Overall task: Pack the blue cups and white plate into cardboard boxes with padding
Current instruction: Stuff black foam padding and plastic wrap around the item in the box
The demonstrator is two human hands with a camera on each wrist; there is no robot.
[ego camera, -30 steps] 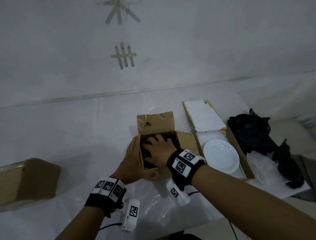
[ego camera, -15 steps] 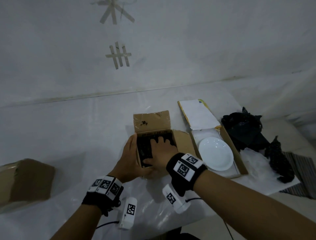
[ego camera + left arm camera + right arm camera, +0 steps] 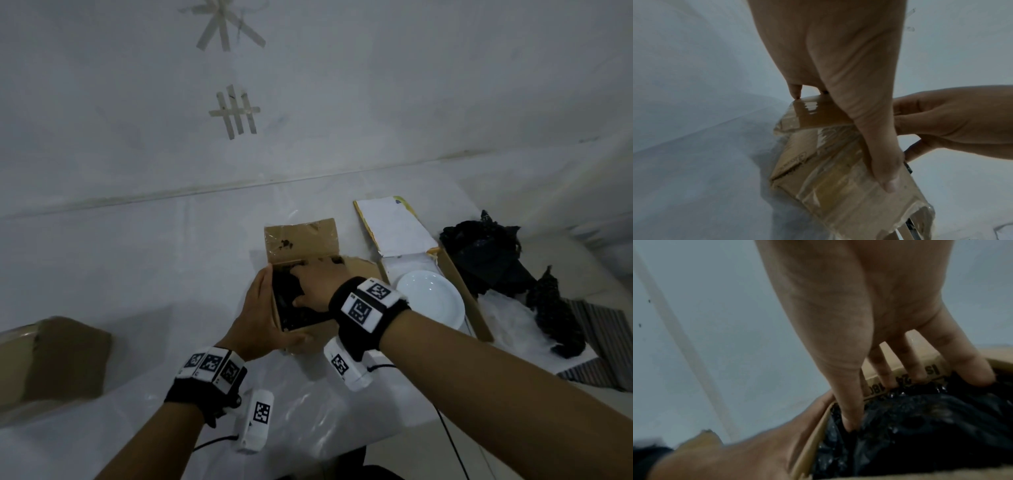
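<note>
White-sheeted bench (image 3: pixel 102 246) under a white wall with tape marks (image 3: pixel 235 111). Nearest, left hand (image 3: pixel 263 315) clasping the left side of the small box (image 3: pixel 301 240), thumb along its near edge, fingers up the wall. Right hand (image 3: pixel 318 286) inside, spread fingers (image 3: pixel 851 402) pushing into black padding (image 3: pixel 920 426), gripping nothing. Just right, plate (image 3: pixel 430 298) lying in a second open box (image 3: pixel 459 281). Beyond that, loose black padding heaped on the bench. Cups unseen.

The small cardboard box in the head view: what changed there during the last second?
Little changed: the right hand pushed further into the black crumpled padding inside the small cardboard box. The left hand kept gripping its side; the white plate stayed.
</note>
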